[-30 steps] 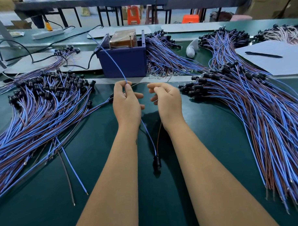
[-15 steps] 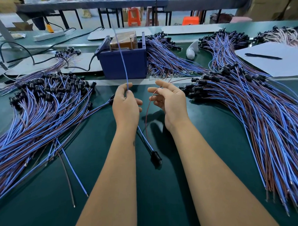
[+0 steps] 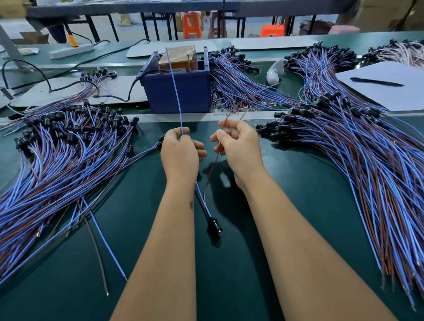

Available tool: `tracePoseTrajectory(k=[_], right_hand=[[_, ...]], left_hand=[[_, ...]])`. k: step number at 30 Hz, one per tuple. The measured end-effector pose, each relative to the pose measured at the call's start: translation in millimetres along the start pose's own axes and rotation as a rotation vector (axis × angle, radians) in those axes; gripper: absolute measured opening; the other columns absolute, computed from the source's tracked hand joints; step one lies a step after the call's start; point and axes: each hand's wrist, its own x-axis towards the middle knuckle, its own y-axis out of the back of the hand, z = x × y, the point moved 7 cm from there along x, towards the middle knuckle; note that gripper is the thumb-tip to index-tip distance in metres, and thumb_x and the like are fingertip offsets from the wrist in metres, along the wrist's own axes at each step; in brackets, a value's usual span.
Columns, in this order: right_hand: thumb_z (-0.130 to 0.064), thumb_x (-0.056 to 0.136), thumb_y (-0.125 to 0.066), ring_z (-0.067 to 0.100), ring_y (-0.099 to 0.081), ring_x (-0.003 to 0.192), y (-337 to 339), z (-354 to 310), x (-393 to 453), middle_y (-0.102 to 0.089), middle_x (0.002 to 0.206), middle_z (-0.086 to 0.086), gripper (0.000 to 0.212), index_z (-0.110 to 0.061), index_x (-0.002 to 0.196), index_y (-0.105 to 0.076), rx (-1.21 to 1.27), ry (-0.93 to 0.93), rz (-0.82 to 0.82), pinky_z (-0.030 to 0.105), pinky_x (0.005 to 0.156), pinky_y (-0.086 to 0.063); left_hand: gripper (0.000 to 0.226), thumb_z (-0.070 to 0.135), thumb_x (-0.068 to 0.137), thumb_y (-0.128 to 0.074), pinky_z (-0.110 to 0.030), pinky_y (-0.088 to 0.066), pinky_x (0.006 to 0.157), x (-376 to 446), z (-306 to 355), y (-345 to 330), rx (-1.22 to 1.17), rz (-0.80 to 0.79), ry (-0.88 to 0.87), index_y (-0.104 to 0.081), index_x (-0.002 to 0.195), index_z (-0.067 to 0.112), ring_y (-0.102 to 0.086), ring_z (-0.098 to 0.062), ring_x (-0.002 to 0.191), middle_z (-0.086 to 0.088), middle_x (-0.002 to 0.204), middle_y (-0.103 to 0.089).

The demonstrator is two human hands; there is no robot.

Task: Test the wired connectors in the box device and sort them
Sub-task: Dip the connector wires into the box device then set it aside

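Partly hidden behind the wrists, the connector (image 3: 214,226) hangs just above the tabletop (image 3: 234,279). Left hand (image 3: 180,153) pinches its blue wire (image 3: 175,89) upright before the box (image 3: 179,89); right hand (image 3: 239,149) pinches the brown wire (image 3: 210,174), whose tip blurs away.

The blue wire (image 3: 175,89), which a second ago curved back toward the blue box (image 3: 179,89), swung upright in the left hand (image 3: 180,153)! The right hand (image 3: 239,148) spread its fingers, then curled them onto the brown wire (image 3: 212,168), and the black connector (image 3: 214,226) shifted slightly right on the table (image 3: 280,206).
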Motion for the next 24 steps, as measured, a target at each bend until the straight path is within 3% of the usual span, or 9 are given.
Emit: tracePoseTrajectory(k=[3,9,14,19,24], right_hand=[[-0.003,0.096,-0.053,0.007,-0.049,0.049,1,2,1,-0.061,0.069,0.002,0.017,-0.011,0.106,-0.064,0.031,-0.038,0.011,0.019,0.056,-0.044],[-0.009,0.097,-0.053,0.009,-0.045,0.044,1,2,-1,-0.053,0.054,0.000,0.017,-0.013,0.107,-0.066,0.130,-0.076,0.009,0.019,0.045,-0.042],[-0.009,0.099,-0.051,0.007,-0.039,0.049,0,4,0,-0.045,0.058,0.000,0.019,-0.010,0.110,-0.067,0.081,-0.055,0.038,0.016,0.045,-0.034],[-0.008,0.099,-0.050,0.007,-0.033,0.052,0,6,2,-0.040,0.058,-0.004,0.020,-0.007,0.107,-0.068,0.064,-0.047,0.053,0.017,0.047,-0.030],[-0.009,0.095,-0.052,0.011,-0.033,0.054,0,8,4,-0.043,0.048,-0.016,0.019,-0.012,0.099,-0.071,-0.026,-0.033,0.087,0.026,0.054,-0.030]], left_hand=[[0.029,0.001,0.093,-0.030,-0.019,-0.045,0.046,-2,1,0,-0.004,-0.004,-0.002,-0.052,0.105,0.015,-0.058,-0.010,0.046,-0.003,0.068,-0.062],[0.023,0.009,0.100,-0.032,-0.022,-0.045,0.049,-2,3,0,0.028,0.005,-0.017,-0.054,0.105,0.015,-0.055,-0.008,0.043,-0.004,0.068,-0.061],[0.023,0.013,0.100,-0.036,-0.027,-0.044,0.058,-2,3,1,0.071,0.023,-0.042,-0.058,0.099,0.020,-0.050,-0.005,0.042,0.002,0.063,-0.060],[0.024,0.015,0.097,-0.040,-0.027,-0.046,0.056,-4,6,3,0.131,0.042,-0.068,-0.063,0.102,0.021,-0.049,-0.002,0.043,0.010,0.052,-0.059],[0.027,0.017,0.095,-0.043,-0.036,-0.052,0.067,-9,16,11,0.269,0.107,-0.153,-0.056,0.076,0.031,-0.051,-0.011,0.052,0.004,0.055,-0.060]])
